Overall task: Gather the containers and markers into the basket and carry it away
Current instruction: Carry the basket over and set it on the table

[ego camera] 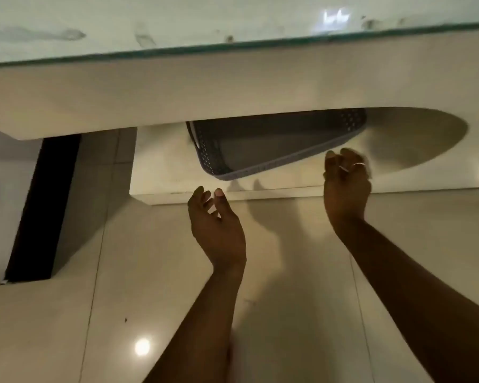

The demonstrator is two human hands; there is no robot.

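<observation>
- A grey basket is seen sitting on a pale lower shelf under the table, its walls dotted with rows of small holes and its corners rounded
- The inside of the basket looks dark and plain; whether anything is lying in it can't be told, since the far part is hidden by the thick cream table edge
- The table is topped with a glass sheet, smudged, with a greenish rim running along the front
- The near wall and left corner of the basket are left exposed, set back a bit from the front lip of the shelf
- The left hand is held loosely spread, fingers slightly curled, nothing gripped, just in front of the shelf lip and apart from the basket
- The right hand is held up near the basket's right end, fingers curled and blurred, with rings on them; nothing is clearly held, and contact with the basket can't be made out
- Plenty of bare glossy tiled floor is left open beneath both forearms
- The gap to the left is closed off by a dark table leg
</observation>
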